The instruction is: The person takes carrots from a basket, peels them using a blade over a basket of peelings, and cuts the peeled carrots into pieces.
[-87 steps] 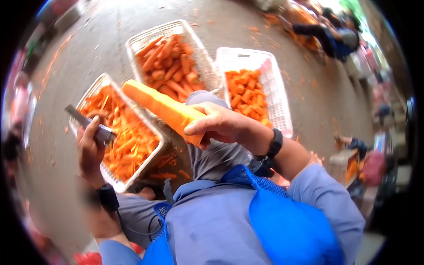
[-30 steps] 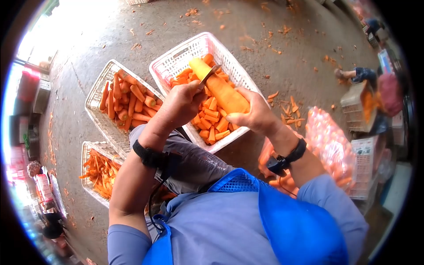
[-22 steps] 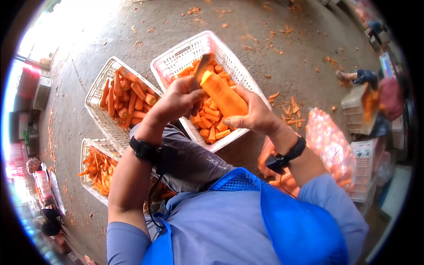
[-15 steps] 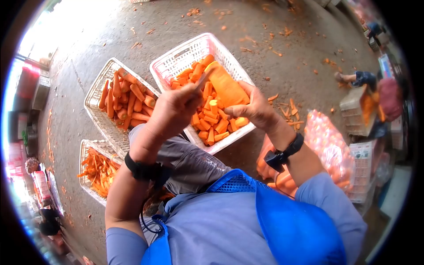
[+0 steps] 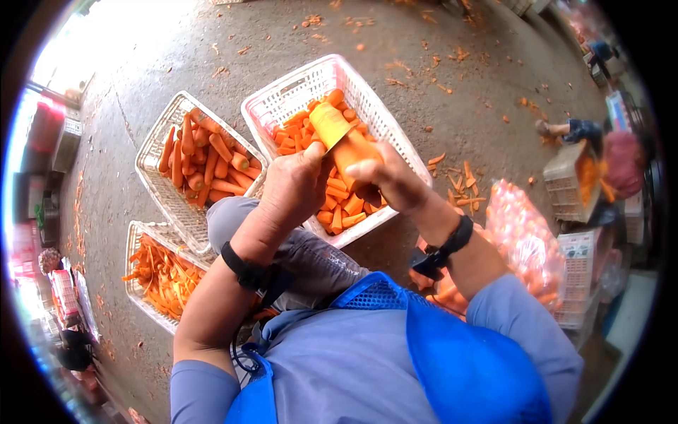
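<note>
My right hand grips a thick peeled carrot over the white crate. Closed around a knife, my left hand is close beside it. The thin blade sits across the carrot, and a paler yellow-orange end piece shows beyond it. The knife's handle is hidden in my fist. Below both hands, cut carrot pieces fill much of the crate.
To the left stands a crate of whole carrots, with a crate of peelings nearer me. A clear bag of carrots is at the right. Peel scraps litter the floor. Another person sits at far right.
My left hand and knife have moved down and right, toward the carrot. My right hand has shifted left and turned the carrot, and the blade now crosses it.
</note>
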`<control>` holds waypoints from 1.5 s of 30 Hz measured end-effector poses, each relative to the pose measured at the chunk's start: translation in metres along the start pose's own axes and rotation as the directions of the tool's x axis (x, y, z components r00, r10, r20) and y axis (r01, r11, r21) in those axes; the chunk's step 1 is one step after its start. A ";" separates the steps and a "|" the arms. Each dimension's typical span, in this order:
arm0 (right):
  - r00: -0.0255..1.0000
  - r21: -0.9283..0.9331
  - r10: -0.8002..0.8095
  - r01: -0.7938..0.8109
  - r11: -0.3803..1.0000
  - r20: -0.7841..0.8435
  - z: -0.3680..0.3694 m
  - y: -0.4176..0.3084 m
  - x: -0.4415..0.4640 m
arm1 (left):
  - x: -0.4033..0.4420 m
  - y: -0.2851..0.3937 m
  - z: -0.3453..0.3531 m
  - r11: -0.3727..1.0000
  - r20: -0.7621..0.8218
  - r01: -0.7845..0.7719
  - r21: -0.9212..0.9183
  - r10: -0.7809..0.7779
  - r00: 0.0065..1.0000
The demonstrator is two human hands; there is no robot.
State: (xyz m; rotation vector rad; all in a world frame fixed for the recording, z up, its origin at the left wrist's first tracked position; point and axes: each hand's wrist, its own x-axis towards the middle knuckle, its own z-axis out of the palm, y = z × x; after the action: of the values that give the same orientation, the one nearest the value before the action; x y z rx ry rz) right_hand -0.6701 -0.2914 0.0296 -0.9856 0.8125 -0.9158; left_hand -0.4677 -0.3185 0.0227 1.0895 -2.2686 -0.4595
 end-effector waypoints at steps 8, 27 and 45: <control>0.986 0.020 0.150 -0.152 0.988 0.073 -0.001 -0.002 0.004 | 0.001 -0.015 -0.003 0.995 0.131 0.014 -0.095 -0.002 0.991; 0.919 -0.291 0.325 -0.381 0.878 -0.224 -0.080 0.023 0.034 | -0.026 -0.018 -0.095 0.803 0.066 0.347 -0.484 -0.361 0.930; 0.960 -0.646 0.255 -0.266 0.715 -0.113 0.004 -0.020 0.103 | -0.399 -0.080 -0.258 0.193 -0.066 0.646 -0.738 -0.974 0.217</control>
State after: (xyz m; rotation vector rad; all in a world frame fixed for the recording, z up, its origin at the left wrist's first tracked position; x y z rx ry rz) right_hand -0.6318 -0.3887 0.0342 -1.4266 1.3013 -0.3729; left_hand -0.0579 -0.0658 0.0414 1.8003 -0.6214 -1.0424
